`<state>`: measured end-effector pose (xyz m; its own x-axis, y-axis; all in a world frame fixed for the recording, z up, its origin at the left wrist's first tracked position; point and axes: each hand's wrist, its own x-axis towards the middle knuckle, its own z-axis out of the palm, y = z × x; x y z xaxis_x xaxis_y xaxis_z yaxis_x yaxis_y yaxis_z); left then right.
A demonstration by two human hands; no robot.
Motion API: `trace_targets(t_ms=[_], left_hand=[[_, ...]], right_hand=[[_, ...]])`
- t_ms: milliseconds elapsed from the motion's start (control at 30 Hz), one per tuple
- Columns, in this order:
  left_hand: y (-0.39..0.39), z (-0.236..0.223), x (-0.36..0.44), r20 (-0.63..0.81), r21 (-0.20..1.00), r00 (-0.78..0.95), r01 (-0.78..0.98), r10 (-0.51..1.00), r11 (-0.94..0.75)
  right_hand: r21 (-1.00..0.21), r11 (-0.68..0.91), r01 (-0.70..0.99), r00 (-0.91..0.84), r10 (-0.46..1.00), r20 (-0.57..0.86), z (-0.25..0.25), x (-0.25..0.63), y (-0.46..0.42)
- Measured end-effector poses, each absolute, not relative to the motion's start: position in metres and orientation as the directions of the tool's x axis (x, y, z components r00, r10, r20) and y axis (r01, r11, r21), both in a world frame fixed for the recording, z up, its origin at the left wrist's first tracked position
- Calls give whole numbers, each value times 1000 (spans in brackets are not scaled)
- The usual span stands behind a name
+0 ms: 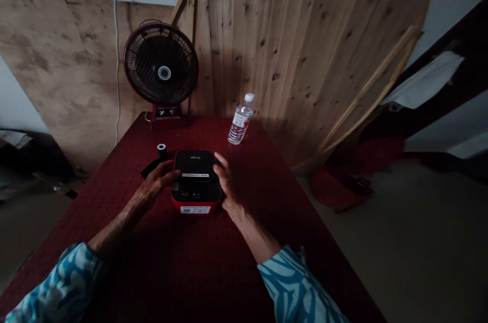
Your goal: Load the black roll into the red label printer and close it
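Observation:
A small black-and-red box-shaped device (196, 180) with white labels sits on a table covered in dark red cloth (198, 262). My left hand (156, 183) rests against its left side, fingers curled onto the top edge. My right hand (227, 183) lies along its right side with fingers stretched out and apart, touching the device. Neither hand lifts it. Both forearms wear blue-and-white patterned sleeves.
A small black-and-white roll (161, 149) stands just behind the device to the left, beside a dark flat piece. A water bottle (241, 119) stands at the back right. A dark red desk fan (160, 66) sits at the table's far edge before wooden boards.

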<state>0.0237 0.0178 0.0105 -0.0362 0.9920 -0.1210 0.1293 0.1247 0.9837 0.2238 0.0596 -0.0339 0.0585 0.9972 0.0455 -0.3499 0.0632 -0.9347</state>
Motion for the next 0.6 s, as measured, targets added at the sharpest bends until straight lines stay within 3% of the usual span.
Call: trace_targets(t_ms=[133,367,600], left_hand=[[21,-3,24,-135,991,15,-6,991,135],[18,-7,26,-114,989,59,-90,992,119],[15,-16,16,-178,948,191,-231,965,220]], right_hand=[[-921,54,-386,63,997,32,-36,223,59],[-886,94,-454,109,993,49,-51,216,64],[-881,129,-455,105,990,90,-73,211,70]])
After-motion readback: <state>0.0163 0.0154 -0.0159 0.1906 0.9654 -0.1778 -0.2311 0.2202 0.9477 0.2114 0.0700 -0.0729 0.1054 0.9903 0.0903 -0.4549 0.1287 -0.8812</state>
